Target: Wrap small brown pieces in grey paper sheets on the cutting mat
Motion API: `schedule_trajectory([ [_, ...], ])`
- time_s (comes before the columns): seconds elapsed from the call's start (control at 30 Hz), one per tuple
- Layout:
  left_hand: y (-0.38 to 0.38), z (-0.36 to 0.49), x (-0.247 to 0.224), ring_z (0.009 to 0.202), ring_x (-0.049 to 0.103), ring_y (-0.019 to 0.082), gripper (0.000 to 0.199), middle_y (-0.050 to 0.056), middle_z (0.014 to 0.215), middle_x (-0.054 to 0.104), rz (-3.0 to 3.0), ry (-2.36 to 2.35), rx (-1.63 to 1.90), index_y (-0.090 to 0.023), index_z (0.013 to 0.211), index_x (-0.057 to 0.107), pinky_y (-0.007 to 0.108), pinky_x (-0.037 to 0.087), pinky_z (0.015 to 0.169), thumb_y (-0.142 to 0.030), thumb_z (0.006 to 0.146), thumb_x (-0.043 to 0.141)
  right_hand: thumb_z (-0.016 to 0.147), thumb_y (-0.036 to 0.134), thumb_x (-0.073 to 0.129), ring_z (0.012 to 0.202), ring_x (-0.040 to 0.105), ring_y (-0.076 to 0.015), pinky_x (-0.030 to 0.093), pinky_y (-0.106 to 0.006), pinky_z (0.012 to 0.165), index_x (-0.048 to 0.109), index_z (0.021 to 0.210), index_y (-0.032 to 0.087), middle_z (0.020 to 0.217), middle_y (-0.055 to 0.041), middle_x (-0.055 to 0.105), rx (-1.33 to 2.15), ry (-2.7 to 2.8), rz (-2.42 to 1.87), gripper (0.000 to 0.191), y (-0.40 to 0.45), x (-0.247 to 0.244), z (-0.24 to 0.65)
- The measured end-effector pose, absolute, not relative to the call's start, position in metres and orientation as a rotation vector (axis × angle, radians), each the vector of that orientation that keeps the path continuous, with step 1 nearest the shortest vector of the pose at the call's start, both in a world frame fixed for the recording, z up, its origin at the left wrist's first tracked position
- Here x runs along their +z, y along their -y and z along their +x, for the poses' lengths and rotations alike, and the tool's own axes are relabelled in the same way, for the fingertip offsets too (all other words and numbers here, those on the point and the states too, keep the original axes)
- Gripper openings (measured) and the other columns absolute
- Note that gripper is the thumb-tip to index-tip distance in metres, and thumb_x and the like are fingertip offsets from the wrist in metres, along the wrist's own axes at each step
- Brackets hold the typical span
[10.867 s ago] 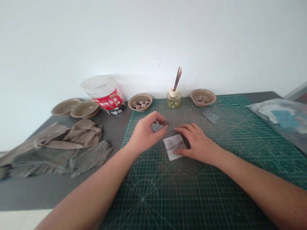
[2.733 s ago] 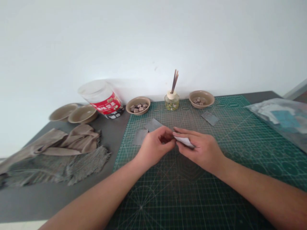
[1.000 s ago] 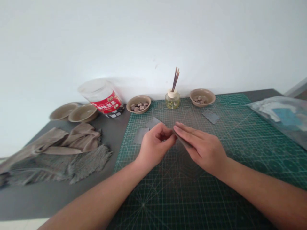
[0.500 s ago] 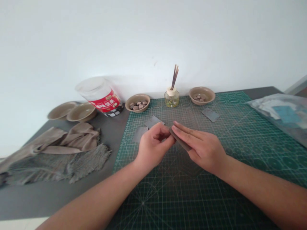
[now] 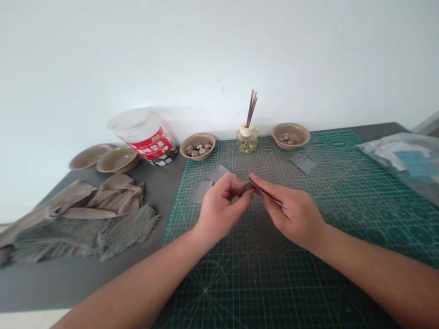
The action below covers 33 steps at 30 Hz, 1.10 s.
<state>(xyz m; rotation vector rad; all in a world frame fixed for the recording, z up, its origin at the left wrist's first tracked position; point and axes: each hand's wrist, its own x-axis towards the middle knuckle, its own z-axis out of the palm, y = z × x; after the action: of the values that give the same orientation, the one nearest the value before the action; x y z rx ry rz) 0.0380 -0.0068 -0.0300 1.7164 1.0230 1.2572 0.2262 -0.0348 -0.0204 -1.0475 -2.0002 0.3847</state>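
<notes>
My left hand (image 5: 224, 203) is closed in a pinch, thumb against index finger, on a small grey-brown piece (image 5: 248, 185) that is mostly hidden. My right hand (image 5: 291, 208) grips a thin dark sheet (image 5: 269, 196), which looks like sandpaper, between its thumb below and its straight fingers above. The sheet's far end meets the fingertips of my left hand, above the mat. Similar grey sheets lie flat nearby: two overlapping, a near one (image 5: 201, 191) and a far one (image 5: 221, 172), just beyond my left hand, and another sheet (image 5: 303, 163) at the right.
A green cutting mat (image 5: 274, 283) covers much of the dark table. Along the wall stand a bowl of stones (image 5: 198, 156), a reed diffuser (image 5: 247, 140), a second stone bowl (image 5: 291, 144) and a plastic jar (image 5: 151, 141). Cloths (image 5: 85, 233) lie left; a clear bag (image 5: 408, 160) lies right.
My right hand has tilted, so the sheet now shows edge-on and my right thumb shows beneath it. My left hand has barely moved. The view has shifted slightly.
</notes>
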Motion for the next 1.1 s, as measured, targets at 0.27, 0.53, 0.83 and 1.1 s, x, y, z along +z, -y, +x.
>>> schedule_trajectory([
  [0.27,0.007,0.038,-0.029,0.070,0.057,0.010,0.016,-0.001,0.078,0.059,1.747,-0.966,1.293,-0.018,0.081,0.055,0.023,0.048,0.064,-0.017,0.087,0.070,0.097,0.013,0.048,0.114,0.071,-0.0203,0.057,-0.032,0.099,0.061,0.137,0.016,0.131,-0.0071,0.070,0.395,2.059,-1.159,0.042,0.031,-0.022,0.226],
  [0.53,0.008,0.037,-0.022,0.068,0.066,0.012,0.017,0.001,0.079,0.067,1.624,-0.910,1.258,-0.020,0.107,0.061,0.025,0.054,0.064,-0.021,0.091,0.066,0.090,0.015,0.060,0.098,0.076,-0.0210,0.061,-0.030,0.083,0.063,0.121,0.024,0.112,-0.0035,0.077,0.479,1.791,-1.231,0.032,0.026,-0.020,0.227],
  [0.83,0.002,0.038,-0.024,0.066,0.065,0.012,0.012,0.001,0.074,0.069,1.682,-1.103,1.158,-0.017,0.091,0.070,0.024,0.053,0.061,-0.024,0.083,0.076,0.094,0.010,0.053,0.114,0.071,-0.0189,0.059,-0.031,0.095,0.054,0.129,0.025,0.133,-0.0044,0.069,0.349,1.882,-1.139,0.039,0.030,-0.024,0.231],
  [1.1,0.003,0.034,-0.025,0.059,0.058,0.010,0.007,-0.002,0.068,0.065,1.748,-1.166,1.132,-0.018,0.084,0.066,0.020,0.046,0.055,-0.015,0.080,0.070,0.097,0.014,0.052,0.132,0.059,-0.0242,0.054,-0.039,0.106,0.052,0.145,0.017,0.150,-0.0131,0.053,0.054,2.253,-1.005,0.048,0.035,-0.023,0.225],
])
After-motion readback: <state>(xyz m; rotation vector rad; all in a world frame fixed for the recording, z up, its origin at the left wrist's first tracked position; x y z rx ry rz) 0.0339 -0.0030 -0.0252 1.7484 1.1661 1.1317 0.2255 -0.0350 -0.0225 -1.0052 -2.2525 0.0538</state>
